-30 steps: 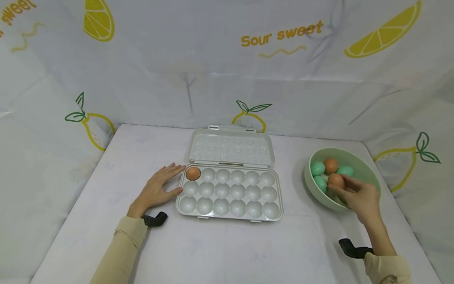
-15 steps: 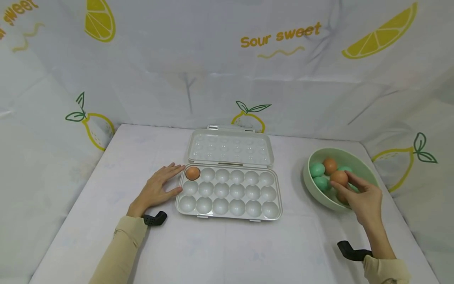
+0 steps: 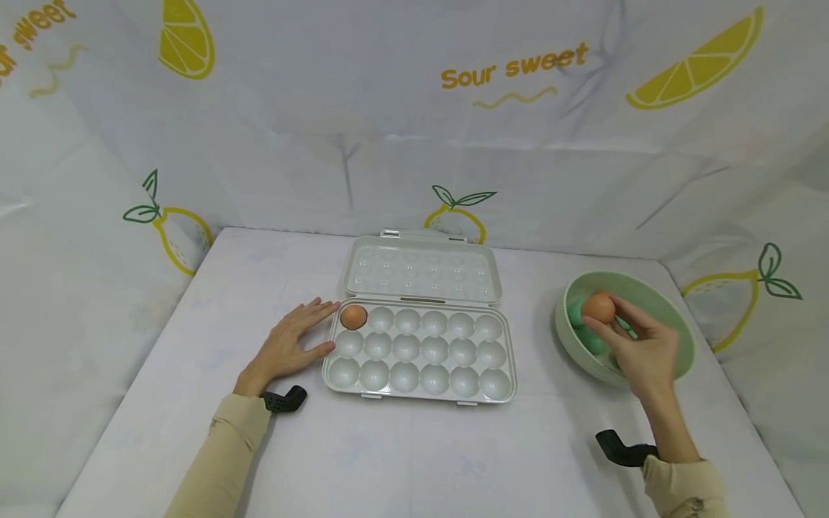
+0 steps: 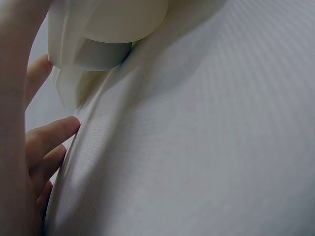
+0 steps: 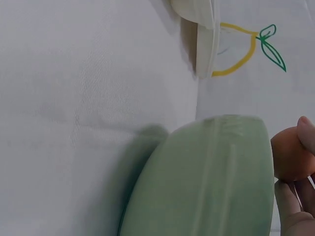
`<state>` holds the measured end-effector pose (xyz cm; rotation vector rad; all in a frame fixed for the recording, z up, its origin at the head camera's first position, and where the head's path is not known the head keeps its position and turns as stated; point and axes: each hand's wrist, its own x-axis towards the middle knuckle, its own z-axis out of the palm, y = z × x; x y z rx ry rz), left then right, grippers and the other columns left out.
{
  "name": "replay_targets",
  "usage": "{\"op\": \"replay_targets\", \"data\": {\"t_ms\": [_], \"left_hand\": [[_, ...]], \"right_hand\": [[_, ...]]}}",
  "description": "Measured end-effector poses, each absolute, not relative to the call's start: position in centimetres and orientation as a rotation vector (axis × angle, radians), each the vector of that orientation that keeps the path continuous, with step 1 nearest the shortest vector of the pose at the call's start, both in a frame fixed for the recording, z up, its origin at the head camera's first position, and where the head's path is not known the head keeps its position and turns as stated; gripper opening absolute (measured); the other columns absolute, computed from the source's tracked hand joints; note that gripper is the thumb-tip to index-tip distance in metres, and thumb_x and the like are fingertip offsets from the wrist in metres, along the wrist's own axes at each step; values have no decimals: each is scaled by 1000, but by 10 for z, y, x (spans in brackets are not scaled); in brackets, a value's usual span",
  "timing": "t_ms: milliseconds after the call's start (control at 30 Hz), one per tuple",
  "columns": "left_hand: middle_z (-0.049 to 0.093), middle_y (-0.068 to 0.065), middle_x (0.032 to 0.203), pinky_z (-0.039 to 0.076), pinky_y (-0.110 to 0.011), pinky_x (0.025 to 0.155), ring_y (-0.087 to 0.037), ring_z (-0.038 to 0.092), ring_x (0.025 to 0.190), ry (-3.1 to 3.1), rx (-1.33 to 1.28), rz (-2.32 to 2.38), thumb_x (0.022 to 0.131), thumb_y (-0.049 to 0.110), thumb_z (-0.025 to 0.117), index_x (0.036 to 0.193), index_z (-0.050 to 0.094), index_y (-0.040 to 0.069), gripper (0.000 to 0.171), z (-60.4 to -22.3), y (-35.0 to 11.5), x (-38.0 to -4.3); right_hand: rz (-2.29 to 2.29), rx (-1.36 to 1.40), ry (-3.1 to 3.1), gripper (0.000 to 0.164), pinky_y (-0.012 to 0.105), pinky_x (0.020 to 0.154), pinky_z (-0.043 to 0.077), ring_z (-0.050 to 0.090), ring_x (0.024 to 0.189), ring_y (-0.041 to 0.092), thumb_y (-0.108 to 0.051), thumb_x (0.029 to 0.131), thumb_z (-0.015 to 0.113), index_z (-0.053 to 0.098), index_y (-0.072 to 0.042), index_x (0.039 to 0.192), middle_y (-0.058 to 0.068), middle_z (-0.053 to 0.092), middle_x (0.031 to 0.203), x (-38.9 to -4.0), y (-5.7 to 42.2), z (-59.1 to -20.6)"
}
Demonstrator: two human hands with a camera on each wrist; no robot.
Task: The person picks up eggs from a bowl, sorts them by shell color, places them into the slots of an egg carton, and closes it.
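Between thumb and fingers, my right hand (image 3: pixel 644 349) pinches a brown egg (image 3: pixel 598 308) above the green bowl (image 3: pixel 670 316). The right wrist view has this brown egg (image 5: pixel 290 155) just past the bowl's rim. Green eggs (image 3: pixel 591 339) lie in the bowl, partly covered by the hand and the held egg. My left hand (image 3: pixel 291 344) rests with fingers spread at the left edge of the egg tray (image 3: pixel 419 400), its fingertips touching the side. Another brown egg (image 3: pixel 353 317) sits in the tray's back left hollow; the other hollows hold nothing.
The tray's lid (image 3: pixel 422 270) lies folded back behind it, near the wall cloth (image 3: pixel 285 187) with lemon prints. A white cloth (image 3: pixel 414 460) covers the table. A black wrist mount (image 3: pixel 624 450) sticks out from the right wrist.
My right hand has raised the brown egg from among the others in the bowl and moved left and upward with it. The left hand keeps its place at the tray.
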<state>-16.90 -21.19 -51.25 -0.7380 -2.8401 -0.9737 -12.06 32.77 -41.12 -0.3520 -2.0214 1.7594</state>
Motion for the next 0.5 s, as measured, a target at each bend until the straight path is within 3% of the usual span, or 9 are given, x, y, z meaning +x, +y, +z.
{"op": "replay_targets", "data": {"t_ms": [500], "left_hand": [[51, -8, 157, 26, -56, 129, -37, 40, 151, -2840, -727, -969, 89, 38, 74, 154, 48, 19, 72, -512, -212, -168]], "right_hand": [[1663, -153, -2196, 56, 10, 88, 58, 71, 100, -9, 12, 72, 85, 67, 10, 125, -21, 74, 107, -124, 284, -424]]}}
